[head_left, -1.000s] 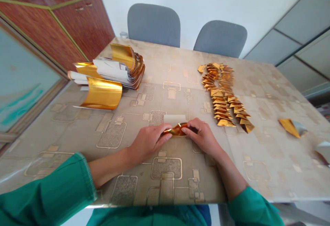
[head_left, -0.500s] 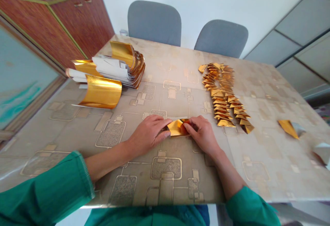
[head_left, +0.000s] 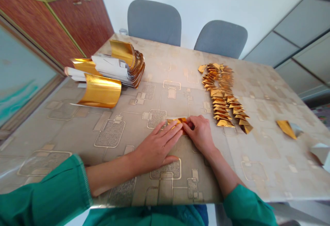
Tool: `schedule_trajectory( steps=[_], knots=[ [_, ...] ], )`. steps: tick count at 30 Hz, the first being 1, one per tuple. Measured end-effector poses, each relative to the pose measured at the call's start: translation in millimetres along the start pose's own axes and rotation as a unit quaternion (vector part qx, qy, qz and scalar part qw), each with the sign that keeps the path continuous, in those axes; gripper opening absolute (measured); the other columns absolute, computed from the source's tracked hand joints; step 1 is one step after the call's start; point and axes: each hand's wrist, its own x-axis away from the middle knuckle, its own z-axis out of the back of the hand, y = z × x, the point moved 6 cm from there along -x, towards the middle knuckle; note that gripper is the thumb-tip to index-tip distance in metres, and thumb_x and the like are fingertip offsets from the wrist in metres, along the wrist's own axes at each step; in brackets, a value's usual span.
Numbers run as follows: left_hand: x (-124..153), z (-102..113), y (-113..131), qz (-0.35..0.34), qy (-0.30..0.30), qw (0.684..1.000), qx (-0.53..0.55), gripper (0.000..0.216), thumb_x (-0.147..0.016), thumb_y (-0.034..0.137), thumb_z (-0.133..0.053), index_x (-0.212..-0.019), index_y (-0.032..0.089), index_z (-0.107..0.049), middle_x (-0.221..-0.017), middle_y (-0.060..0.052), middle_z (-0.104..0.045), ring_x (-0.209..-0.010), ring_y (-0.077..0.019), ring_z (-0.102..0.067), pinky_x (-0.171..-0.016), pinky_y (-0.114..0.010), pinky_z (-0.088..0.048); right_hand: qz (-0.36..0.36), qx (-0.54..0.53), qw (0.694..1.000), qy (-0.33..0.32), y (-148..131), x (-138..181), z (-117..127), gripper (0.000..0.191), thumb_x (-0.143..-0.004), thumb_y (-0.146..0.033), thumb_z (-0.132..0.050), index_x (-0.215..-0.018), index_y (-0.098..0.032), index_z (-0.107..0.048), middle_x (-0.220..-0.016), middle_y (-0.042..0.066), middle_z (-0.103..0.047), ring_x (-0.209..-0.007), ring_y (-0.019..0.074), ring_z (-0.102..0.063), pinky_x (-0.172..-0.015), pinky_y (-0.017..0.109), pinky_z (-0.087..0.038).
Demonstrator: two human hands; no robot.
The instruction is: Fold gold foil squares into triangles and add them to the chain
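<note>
While left hand (head_left: 157, 147) presses foil (head_left: 176, 120) — right hand (head_left: 199, 133) pinches.

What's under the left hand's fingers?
A folded gold foil paper, pressed on the patterned table. Only its far edge shows; the left hand and right hand cover the rest.

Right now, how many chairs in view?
2. Left chair behind the far edge of the table, right chair beside it. More could be hidden out of frame.
</note>
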Motion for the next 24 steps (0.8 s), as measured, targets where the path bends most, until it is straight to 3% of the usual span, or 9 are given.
schedule_trajectory(
  steps=[6, 24],
  knots=[
    [6.0, -18.8, -1.7, 0.024, -0.047, 0.999, 0.013, 0.083, -0.090, 0.064, -0.054, -0.149, 0.010, -0.034, -0.155, -0.019, -0.036, -0.147, -0.0320, -0.030, -0.121, -0.051, -0.018, -0.020, -0.020, 1.000, -0.005, 2.0, -0.8, -0.5, 0.020, -0.089, -0.030, -0.062, -0.071, -0.024, -0.058, -0.063, 0.000, -0.061, -0.065, 0.0183, -0.051, -0.067, 0.032, -0.034],
    [6.9, -22.7, -3.5, 0.029, -0.075, 0.997, 0.001, 0.083, -0.090, 0.069, -0.050, -0.151, 0.015, -0.034, -0.161, -0.018, -0.025, -0.150, -0.0338, -0.021, -0.120, -0.053, -0.012, -0.032, 0.044, 0.998, 0.011, -3.2, -1.7, -1.1, 0.014, -0.087, -0.024, -0.061, -0.074, -0.021, -0.060, -0.061, -0.001, -0.059, -0.065, 0.0163, -0.050, -0.067, 0.028, -0.031]
  ],
)
